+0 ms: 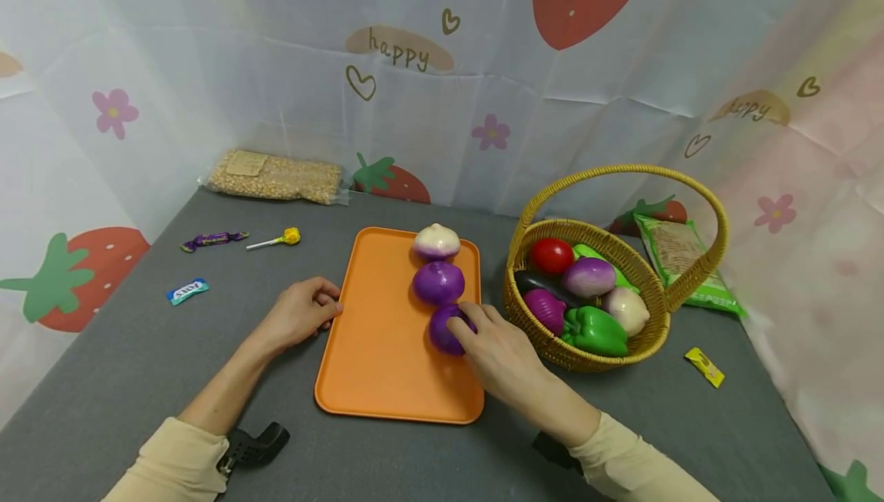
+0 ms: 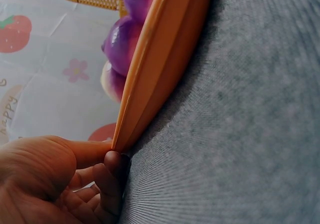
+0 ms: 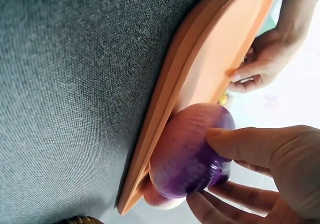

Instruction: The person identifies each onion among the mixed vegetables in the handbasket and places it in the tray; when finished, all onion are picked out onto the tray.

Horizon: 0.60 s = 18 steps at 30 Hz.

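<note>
My right hand [image 1: 503, 352] grips a round, glossy purple toy vegetable [image 3: 187, 156], thumb on one side and fingers on the other. That vegetable is at the right side of an orange tray [image 1: 376, 348], nearest me in a row. Beyond it on the tray lie another purple toy vegetable [image 1: 439, 282] and a white-and-purple toy turnip [image 1: 437, 242]. At the tray's left edge, my left hand [image 1: 298, 316] pinches the rim between thumb and finger, as the left wrist view shows.
Right of the tray stands a wicker basket [image 1: 668, 329] of toy vegetables, its handle raised. A green packet [image 1: 711, 287] and a yellow wrapper [image 1: 705, 368] lie beyond it. On the left are a lollipop [image 1: 290, 236], two wrapped candies [image 1: 214, 239] and a bag of kernels [image 1: 276, 177].
</note>
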Each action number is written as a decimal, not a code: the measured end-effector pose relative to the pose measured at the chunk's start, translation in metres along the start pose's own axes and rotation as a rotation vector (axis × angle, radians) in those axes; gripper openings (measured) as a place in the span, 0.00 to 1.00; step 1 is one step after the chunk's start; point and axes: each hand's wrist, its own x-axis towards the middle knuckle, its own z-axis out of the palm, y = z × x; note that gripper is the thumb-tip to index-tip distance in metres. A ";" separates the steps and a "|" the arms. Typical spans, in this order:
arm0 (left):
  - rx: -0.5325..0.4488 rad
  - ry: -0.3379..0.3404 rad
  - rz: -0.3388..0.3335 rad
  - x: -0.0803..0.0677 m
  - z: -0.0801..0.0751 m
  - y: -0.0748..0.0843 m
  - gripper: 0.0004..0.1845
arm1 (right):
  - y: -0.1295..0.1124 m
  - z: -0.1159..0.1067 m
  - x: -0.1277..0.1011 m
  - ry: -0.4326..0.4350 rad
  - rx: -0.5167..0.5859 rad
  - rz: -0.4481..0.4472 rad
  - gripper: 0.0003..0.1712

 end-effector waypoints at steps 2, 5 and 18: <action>0.001 0.001 0.001 0.000 0.000 0.000 0.14 | 0.000 0.000 0.000 0.005 0.000 -0.001 0.21; -0.002 0.001 0.007 0.000 0.000 0.000 0.14 | 0.000 0.001 0.001 0.010 0.004 -0.002 0.20; -0.007 0.003 0.003 0.000 0.001 0.000 0.14 | -0.001 -0.003 0.000 -0.033 0.031 0.011 0.22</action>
